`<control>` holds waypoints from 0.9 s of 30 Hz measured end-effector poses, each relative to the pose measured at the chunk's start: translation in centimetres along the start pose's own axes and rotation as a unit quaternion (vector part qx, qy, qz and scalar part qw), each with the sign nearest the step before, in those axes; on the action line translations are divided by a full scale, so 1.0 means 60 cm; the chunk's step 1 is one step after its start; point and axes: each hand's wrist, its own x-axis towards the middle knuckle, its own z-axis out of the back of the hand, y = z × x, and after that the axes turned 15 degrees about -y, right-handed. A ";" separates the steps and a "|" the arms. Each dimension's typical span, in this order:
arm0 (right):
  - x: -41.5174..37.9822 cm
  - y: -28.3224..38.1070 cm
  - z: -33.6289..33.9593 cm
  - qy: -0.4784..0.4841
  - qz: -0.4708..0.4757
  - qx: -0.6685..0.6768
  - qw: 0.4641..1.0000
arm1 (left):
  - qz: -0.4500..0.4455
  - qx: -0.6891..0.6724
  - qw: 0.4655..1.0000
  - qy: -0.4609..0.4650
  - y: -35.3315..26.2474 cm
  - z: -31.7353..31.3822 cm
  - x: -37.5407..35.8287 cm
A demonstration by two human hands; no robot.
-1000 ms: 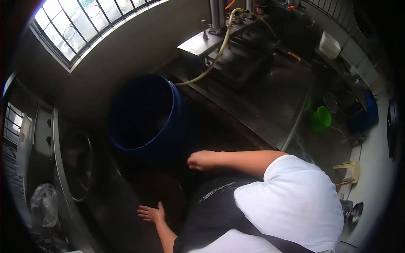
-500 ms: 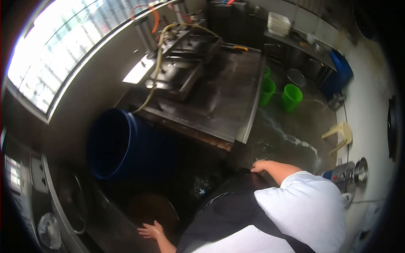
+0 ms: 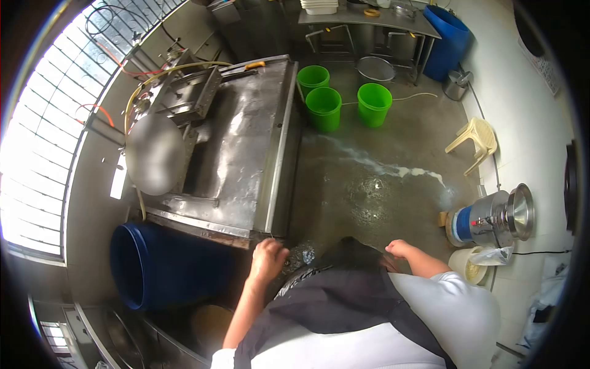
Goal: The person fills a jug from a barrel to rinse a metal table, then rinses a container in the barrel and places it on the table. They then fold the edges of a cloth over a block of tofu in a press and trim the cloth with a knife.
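My left hand [image 3: 268,258] hangs in front of the near corner of the steel table [image 3: 249,203], its fingers loosely bent with nothing visible in them. My right hand [image 3: 398,248] is at the right edge of the dark apron [image 3: 344,295], its fingers curled closed. Whether those fingers grip anything is hidden. The large blue barrel [image 3: 178,264] lies on its side to the left of my left hand, below the table's front edge.
Green buckets [image 3: 323,109] stand on the wet floor [image 3: 332,178] ahead, where a whitish liquid streak [image 3: 393,167] runs. To the right are a cream stool [image 3: 476,138] and a metal machine [image 3: 485,218]. A back table [image 3: 375,21] and another blue barrel [image 3: 445,43] stand farther off.
My view has turned to the right and straightened. My left hand has risen from low at the left to near the table corner, its spread fingers now bent. The right hand stays curled by the apron.
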 end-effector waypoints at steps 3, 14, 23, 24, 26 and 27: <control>0.011 -0.067 0.060 0.004 -0.005 -0.086 0.996 | 0.187 -0.036 0.982 0.016 -0.053 -0.029 0.092; 0.104 -0.049 0.160 -0.073 -0.080 0.132 0.985 | 0.083 0.074 0.994 0.009 -0.054 -0.193 0.267; 0.235 0.029 0.320 -0.014 0.170 0.065 0.983 | 0.185 0.205 0.960 -0.055 0.038 -0.326 0.571; 0.260 0.035 0.344 -0.036 0.132 0.049 0.989 | 0.221 0.198 0.954 -0.039 0.038 -0.335 0.604; 0.308 0.041 0.385 -0.081 0.065 0.036 0.994 | 0.281 0.163 0.946 -0.003 0.048 -0.360 0.655; 0.330 0.044 0.405 -0.103 0.042 0.034 0.993 | 0.307 0.134 0.942 0.015 0.058 -0.377 0.675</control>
